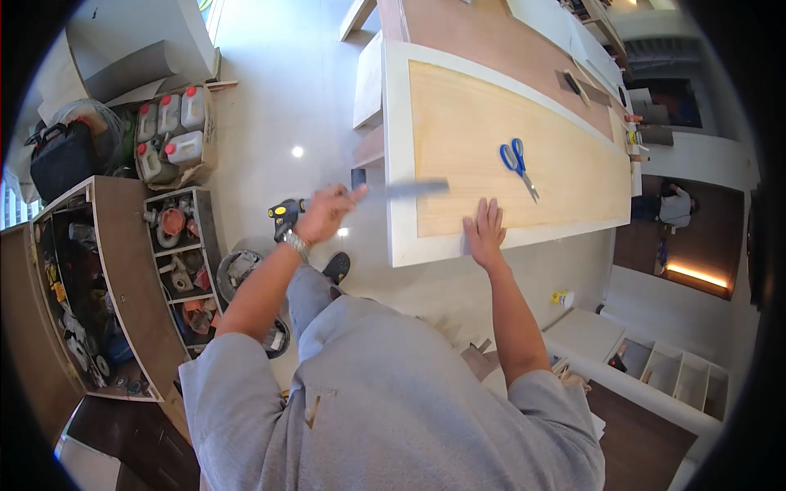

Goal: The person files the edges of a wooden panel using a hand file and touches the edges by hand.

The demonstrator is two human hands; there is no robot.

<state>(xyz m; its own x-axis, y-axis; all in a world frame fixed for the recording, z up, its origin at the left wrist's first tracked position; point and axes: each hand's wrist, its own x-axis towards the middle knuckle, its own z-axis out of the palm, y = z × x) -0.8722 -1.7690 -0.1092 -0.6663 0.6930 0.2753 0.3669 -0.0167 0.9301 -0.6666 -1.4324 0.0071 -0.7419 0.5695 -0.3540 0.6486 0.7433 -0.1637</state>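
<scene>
My left hand [326, 214] is closed around a long, flat, dark grey file-like tool [417, 189], which is smeared by motion. Its far end reaches over the near-left corner of a white-edged wooden panel [458, 106]. My right hand [487, 231] rests with fingers stretched out on the panel's near white edge and holds nothing. A pair of blue-handled scissors [516, 168] lies on the panel, just beyond my right fingers, with the blades pointing towards me.
Several white jugs with red caps [182, 147] stand in a box at left. Below them are a tool shelf [176, 270] and an open cabinet [98, 245]. A brush [571, 82] lies farther back on the bench. Another person [675, 206] is at far right.
</scene>
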